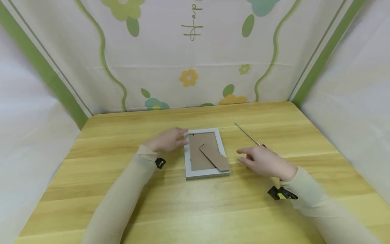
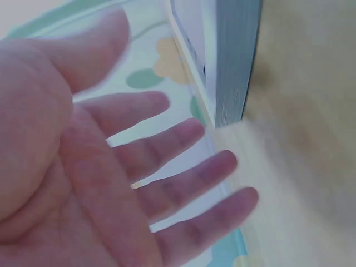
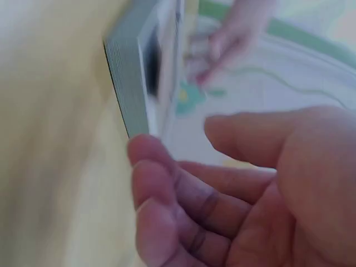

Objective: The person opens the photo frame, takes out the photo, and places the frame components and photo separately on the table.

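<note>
We see the grip of the left hand (image 1: 166, 139) with fingers extended and spread, just beside the frame's left side; whether the fingertips touch it we cannot tell. The right hand (image 1: 266, 161), its fingers loosely bent and holding nothing, lies off the frame's right side. Between them we find the grey picture frame (image 1: 201, 173), back upward, flat near the middle of the worktop (image 1: 195, 217). Within its border we note a brown backing board (image 1: 196, 159) and a hinged stand (image 1: 214, 157) slanting toward the frame's near right corner. Farther right, a thin metal rod (image 1: 246, 134) points toward the worktop's far edge, its dark end partly hidden behind the right hand. Beyond that edge we observe a white cloth (image 1: 219, 51) printed with flowers.
</note>
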Demonstrator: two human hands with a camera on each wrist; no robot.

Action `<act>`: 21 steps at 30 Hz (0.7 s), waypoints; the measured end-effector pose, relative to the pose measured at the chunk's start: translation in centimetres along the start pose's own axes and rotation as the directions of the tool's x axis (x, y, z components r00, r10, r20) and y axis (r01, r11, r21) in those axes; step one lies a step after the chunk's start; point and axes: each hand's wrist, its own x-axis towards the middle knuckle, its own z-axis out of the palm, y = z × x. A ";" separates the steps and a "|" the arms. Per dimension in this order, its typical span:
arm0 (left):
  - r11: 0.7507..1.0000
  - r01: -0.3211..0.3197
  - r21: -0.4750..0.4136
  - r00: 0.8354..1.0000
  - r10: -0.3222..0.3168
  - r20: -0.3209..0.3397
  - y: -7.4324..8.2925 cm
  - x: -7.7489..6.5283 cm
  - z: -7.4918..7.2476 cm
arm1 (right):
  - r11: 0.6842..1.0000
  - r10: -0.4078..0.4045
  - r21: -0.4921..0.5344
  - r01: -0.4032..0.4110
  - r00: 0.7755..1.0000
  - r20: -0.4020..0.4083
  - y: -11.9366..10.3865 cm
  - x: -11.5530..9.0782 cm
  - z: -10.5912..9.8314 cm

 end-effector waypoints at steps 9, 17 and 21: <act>0.999 0.032 0.011 0.996 -0.033 0.081 -2.5 4.1 -1.6 | 0.891 0.089 0.429 -0.152 0.983 0.163 -1.4 0.3 4.4; 0.999 0.029 -0.039 0.989 -0.023 0.144 -3.0 4.2 -1.8 | 0.783 0.124 0.592 -0.192 0.980 0.154 -1.8 0.7 5.2; 1.000 0.014 0.009 0.986 -0.015 0.166 -2.3 4.0 -1.6 | 0.754 0.175 0.618 -0.221 0.975 0.136 -1.5 0.9 4.9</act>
